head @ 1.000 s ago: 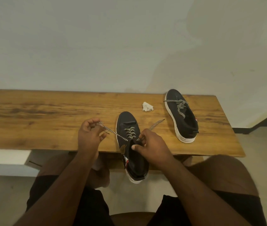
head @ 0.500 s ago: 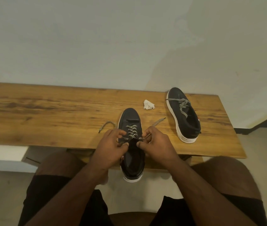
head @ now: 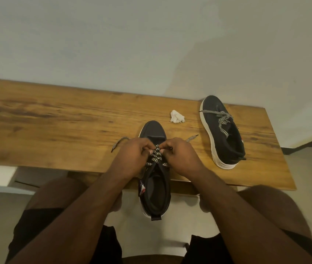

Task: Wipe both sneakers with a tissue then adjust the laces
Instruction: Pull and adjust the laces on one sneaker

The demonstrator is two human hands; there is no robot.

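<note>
A black sneaker (head: 154, 187) with a white sole lies toe-away across the front edge of the wooden table (head: 56, 126), its heel hanging over the edge. My left hand (head: 132, 159) and my right hand (head: 182, 155) meet over its black-and-white laces (head: 157, 158), each pinching the crossed lace. The loose lace ends trail out to the left (head: 120, 141) and right (head: 191, 138). A second black sneaker (head: 222, 130) lies on the table to the right, laces loosely threaded. A crumpled white tissue (head: 177, 116) sits between the two shoes.
A plain pale wall rises behind the table. The table's right end lies just beyond the second sneaker. My knees and dark shorts fill the bottom of the view, with pale floor below.
My left hand let go of the outstretched lace end and came in to the shoe's middle. Both hands now pinch the crossed laces higher up the tongue. The lace end lies on the table.
</note>
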